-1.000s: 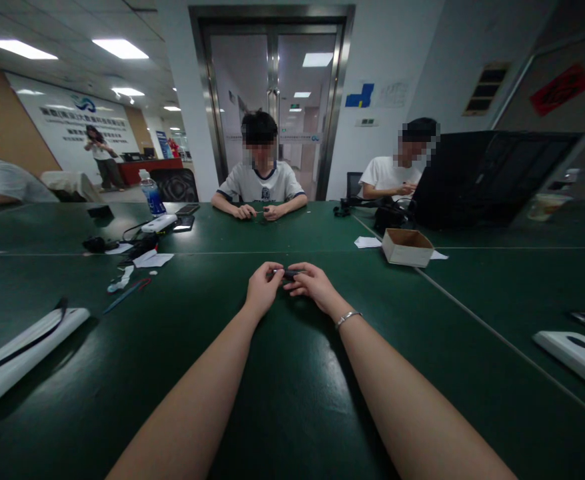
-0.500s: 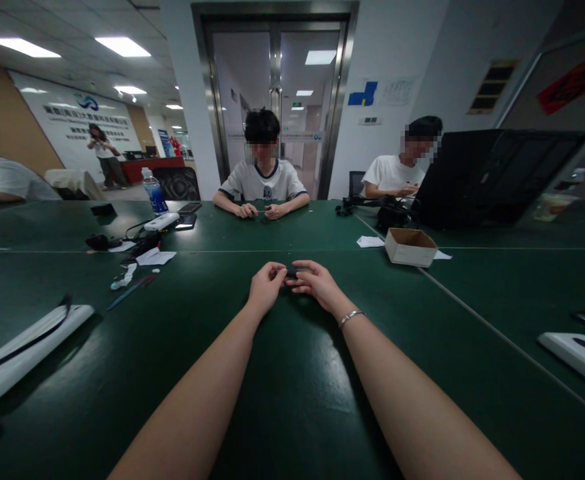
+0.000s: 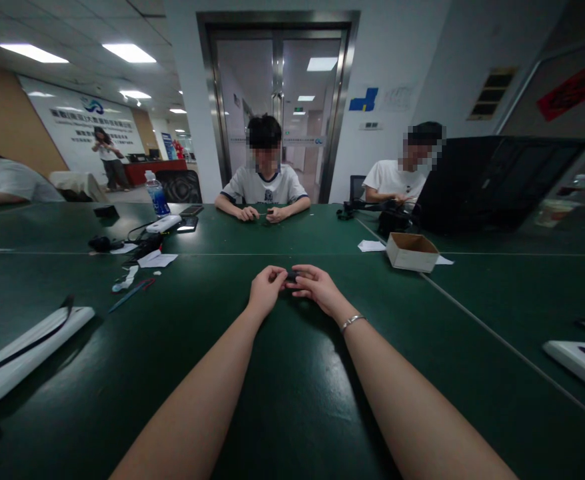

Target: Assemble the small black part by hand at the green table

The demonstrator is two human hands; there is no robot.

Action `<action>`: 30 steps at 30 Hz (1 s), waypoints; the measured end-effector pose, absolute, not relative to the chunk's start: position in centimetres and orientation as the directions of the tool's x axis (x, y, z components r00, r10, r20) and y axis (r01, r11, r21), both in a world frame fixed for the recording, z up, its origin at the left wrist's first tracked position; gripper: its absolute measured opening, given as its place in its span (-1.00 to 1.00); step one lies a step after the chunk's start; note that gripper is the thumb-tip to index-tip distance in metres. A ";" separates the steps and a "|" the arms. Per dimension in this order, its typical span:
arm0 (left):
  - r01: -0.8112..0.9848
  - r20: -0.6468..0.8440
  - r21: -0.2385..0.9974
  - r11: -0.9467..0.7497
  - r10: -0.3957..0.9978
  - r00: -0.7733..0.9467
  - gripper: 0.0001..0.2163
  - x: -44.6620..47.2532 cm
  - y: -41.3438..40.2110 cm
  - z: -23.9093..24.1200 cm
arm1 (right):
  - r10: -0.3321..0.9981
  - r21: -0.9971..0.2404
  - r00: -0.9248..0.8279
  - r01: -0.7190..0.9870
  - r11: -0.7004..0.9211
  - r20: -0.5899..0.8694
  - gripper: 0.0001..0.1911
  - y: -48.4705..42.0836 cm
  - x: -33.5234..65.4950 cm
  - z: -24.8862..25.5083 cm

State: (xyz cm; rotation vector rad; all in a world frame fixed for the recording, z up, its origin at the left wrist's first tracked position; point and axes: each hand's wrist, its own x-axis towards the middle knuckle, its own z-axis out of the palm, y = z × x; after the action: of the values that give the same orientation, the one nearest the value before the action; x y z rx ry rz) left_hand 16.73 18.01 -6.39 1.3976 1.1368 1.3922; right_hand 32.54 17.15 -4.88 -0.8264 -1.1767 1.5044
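Note:
Between my two hands is a small dark object (image 3: 291, 275), mostly covered by fingers, so its kind does not show. My left hand (image 3: 267, 288) pinches its left end between thumb and fingers. The fingers of my right hand (image 3: 318, 288) close around its right end, and a silver bracelet (image 3: 353, 322) circles that wrist. Both hands are just above or on the green table (image 3: 292, 373); I cannot tell whether they touch it.
An open cardboard box (image 3: 411, 253) stands right of my hands, beside a white paper (image 3: 371, 246). To the left lie a tweezers-like tool (image 3: 131, 295), papers (image 3: 157, 259), a bottle (image 3: 156, 195) and a long white case (image 3: 32, 353). Opposite sits a person (image 3: 265, 183); another person (image 3: 395, 177) sits farther right.
The fingers of my right hand have drawn in closer around the dark object. My left hand keeps its pinch. The whole view has shifted slightly.

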 end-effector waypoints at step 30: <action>0.069 0.227 0.972 -0.225 0.973 -0.026 -0.87 16.6 18.2 -6.5 | 0.965 -0.957 -0.253 -0.291 -0.016 0.061 -0.75 17.3 32.6 -5.0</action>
State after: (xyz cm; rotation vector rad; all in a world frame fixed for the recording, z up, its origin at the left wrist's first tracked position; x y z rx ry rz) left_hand 16.65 18.15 -6.54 1.4101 1.1669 1.3708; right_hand 32.57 17.26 -4.99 -0.8346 -1.1781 1.5051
